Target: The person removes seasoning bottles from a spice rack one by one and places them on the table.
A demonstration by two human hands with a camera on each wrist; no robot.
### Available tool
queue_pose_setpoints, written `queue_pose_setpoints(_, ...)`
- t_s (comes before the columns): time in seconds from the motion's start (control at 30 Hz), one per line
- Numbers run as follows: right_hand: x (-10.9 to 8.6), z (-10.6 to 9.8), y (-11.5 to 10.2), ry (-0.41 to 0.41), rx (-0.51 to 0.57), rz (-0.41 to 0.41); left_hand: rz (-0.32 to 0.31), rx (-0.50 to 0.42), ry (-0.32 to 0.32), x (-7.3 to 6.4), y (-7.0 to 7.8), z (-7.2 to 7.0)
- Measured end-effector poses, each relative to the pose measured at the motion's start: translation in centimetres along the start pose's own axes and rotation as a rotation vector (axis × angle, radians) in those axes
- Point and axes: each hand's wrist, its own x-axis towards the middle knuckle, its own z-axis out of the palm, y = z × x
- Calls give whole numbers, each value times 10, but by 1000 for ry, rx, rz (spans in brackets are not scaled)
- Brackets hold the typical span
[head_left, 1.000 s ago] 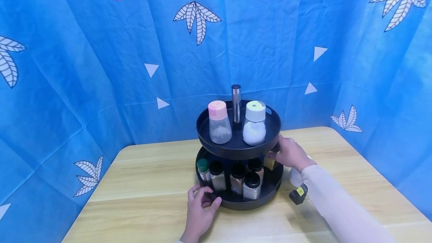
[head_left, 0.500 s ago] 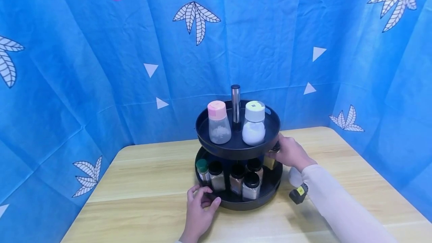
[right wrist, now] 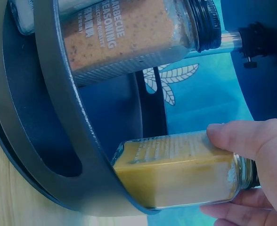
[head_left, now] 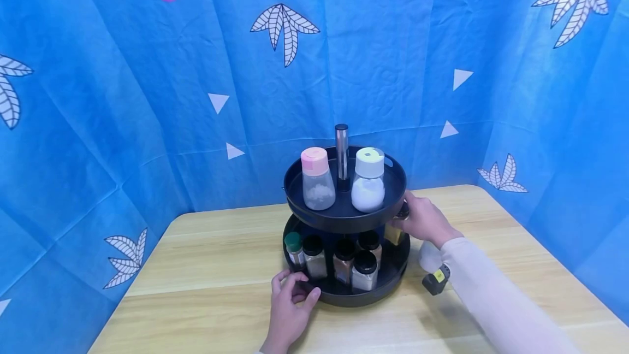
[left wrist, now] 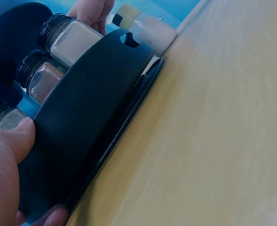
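Observation:
A black two-tier round spice rack (head_left: 346, 299) stands on the wooden table. My left hand (head_left: 290, 310) holds the lower tray's front left rim, thumb (left wrist: 23, 139) at the top edge and fingertips low on the wall. At the right side of that tray, my right hand (head_left: 426, 220) grips a glass spice jar (right wrist: 176, 172) of yellow powder near its black cap, thumb on one side and fingers on the other. The jar's base overlaps the tray wall in the right wrist view. Beside it in the tray is a barbecue seasoning jar (right wrist: 124, 35).
Several black-capped jars and a green-capped one (head_left: 295, 250) stand on the lower tier. The upper tier carries a pink-capped shaker (head_left: 318, 184) and a white-capped one (head_left: 368, 182). Another bottle (left wrist: 152, 30) stands right of the rack. A blue curtain (head_left: 314, 97) hangs behind.
The head view has drifted slightly. My right hand and the yellow jar have shifted a little up and to the right against the rack; my left hand keeps its place.

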Motion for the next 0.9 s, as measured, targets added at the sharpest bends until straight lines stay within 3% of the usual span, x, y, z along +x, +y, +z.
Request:
queue_pose_setpoints(0.43, 2, -10, -7, 51, -44, -39, 1, -20, 0, 0, -1, -1)
queue_pose_setpoints(0.9, 4, -20, -9, 56, -34, -3, 5, -6, -3, 0, -2, 0)
